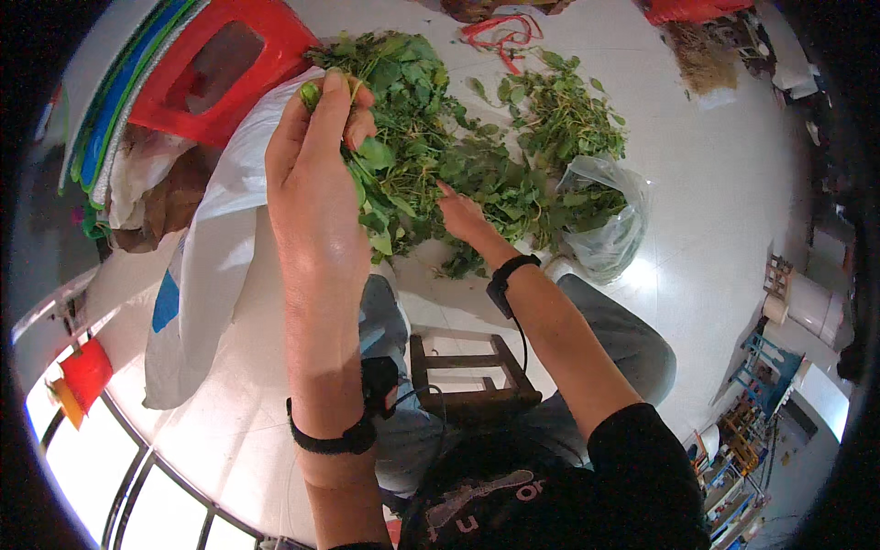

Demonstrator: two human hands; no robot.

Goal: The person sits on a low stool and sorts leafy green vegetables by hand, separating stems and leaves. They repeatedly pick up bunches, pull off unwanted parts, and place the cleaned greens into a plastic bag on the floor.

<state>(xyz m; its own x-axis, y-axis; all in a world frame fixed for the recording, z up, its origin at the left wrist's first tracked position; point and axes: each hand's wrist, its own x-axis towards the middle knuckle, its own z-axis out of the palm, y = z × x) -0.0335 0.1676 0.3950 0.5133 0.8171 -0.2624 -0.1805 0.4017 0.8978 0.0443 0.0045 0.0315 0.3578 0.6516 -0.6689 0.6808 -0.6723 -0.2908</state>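
My left hand (313,148) is raised close to the camera, its fingers closed around leafy green stems (311,96). A bit of green pokes out between the fingers, and broad leaves show just past the hand. On the floor before me lies a large heap of leafy greens (412,82). My right hand (462,212) reaches down to the near side of this heap, index finger extended among the stems. Whether it grips any stem cannot be made out. A smaller bunch of greens (570,117) lies to the right, beside a clear plastic bag (608,240) with greens inside.
A white woven sack (230,185) and a red plastic stool (158,103) stand on the left. Red plastic strapping (505,38) lies beyond the heap. Between my legs is a wooden stool (474,399). A blue chair (763,371) stands far right.
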